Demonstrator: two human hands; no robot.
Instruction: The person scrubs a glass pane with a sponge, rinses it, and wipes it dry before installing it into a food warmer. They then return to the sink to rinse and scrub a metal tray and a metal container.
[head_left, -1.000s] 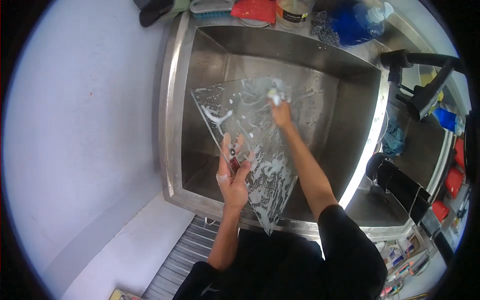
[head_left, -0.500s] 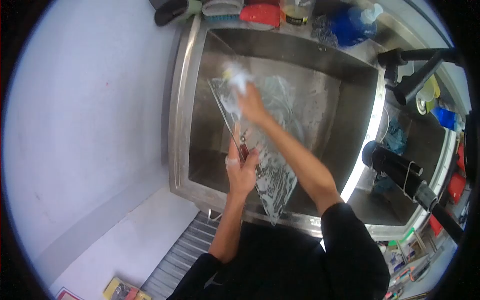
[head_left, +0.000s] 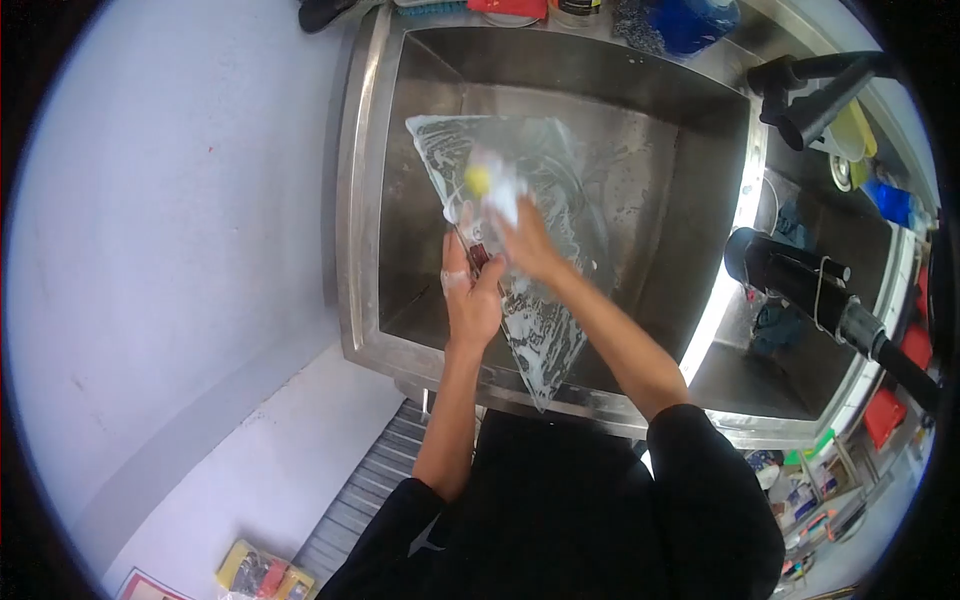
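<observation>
Left grip (head_left: pixel 474 308), closed on the clear panel (head_left: pixel 565 230) at its left edge, thumb beside a dark red fitting (head_left: pixel 478 255). Right grip (head_left: pixel 527 240), at 1 o'clock from the left, blurred, closed around a white, foamy scrubber (head_left: pixel 503 192) with a yellow patch, over the panel; exact contact impossible to tell. Panel: roughly triangular, streaked with suds, inside the steel sink (head_left: pixel 355 200) for the most part, pointed corner at 5 o'clock from the left grip, near the front rim. Step in hand, by judgement: soaping and rubbing of the panel's upper left, one side held, the other worked. Next move, by judgement: firm hold on a slippery edge, even light strokes, fingertips clear of the corners. Surroundings, from the sink's middle: blue bottle (head_left: pixel 695 25) at 1 o'clock; black tap (head_left: pixel 830 90) at 2; black pipe (head_left: pixel 800 275) toward 4, across the second basin; yellow tray (head_left: pixel 233 562) at 7; pale wall (head_left: pixel 200 200) at 9.
</observation>
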